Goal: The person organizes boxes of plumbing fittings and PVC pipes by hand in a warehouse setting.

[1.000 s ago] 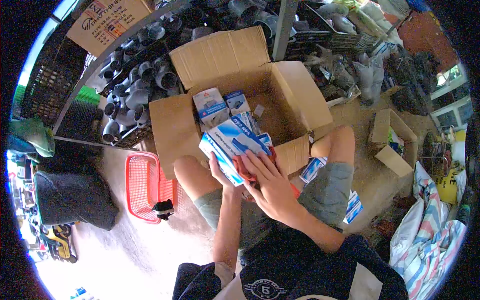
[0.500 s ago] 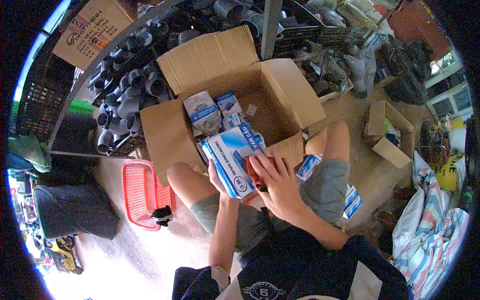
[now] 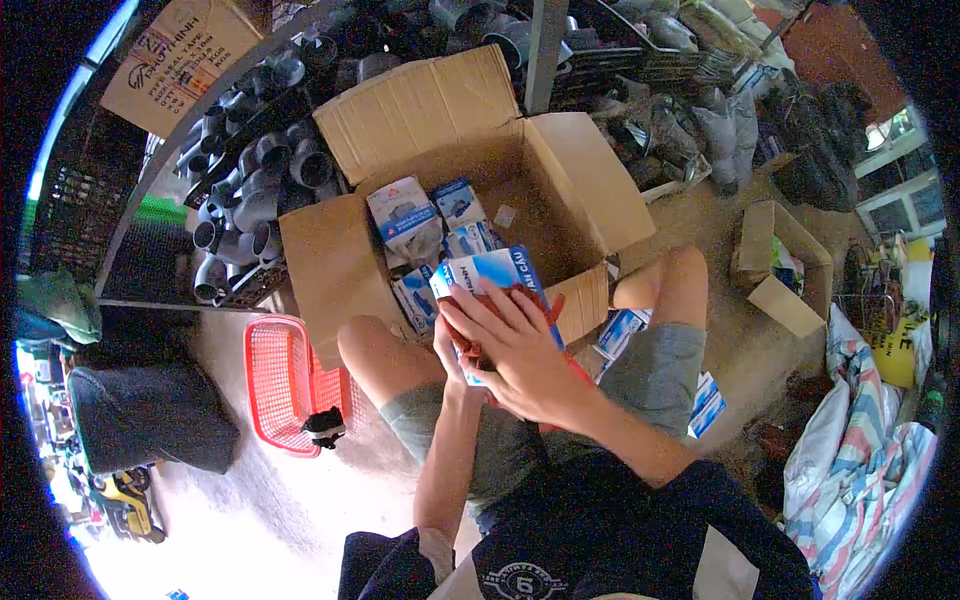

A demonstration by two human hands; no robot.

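A blue and white printed carton [image 3: 478,270] is tilted above my lap, gripped along its left side by my left hand [image 3: 450,352]. Over its broad face lies my right hand [image 3: 515,352], fingers stretched across a crumpled red-brown cloth [image 3: 468,350] pressed against the carton. The palm and cloth hide much of the print. Just beyond is a large open cardboard box [image 3: 420,125], in which several smaller blue and white cartons [image 3: 405,215] are piled at the left.
A red plastic basket [image 3: 272,385] stands on the floor to my left, with a black item at its edge. Grey pipe fittings [image 3: 260,200] fill racks behind. More blue and white cartons [image 3: 706,405] lie by my right leg. A small open box [image 3: 780,260] sits further right.
My right hand has slid left and up across the carton with the cloth, covering more of its face. The carton has turned and tipped slightly in my left hand.
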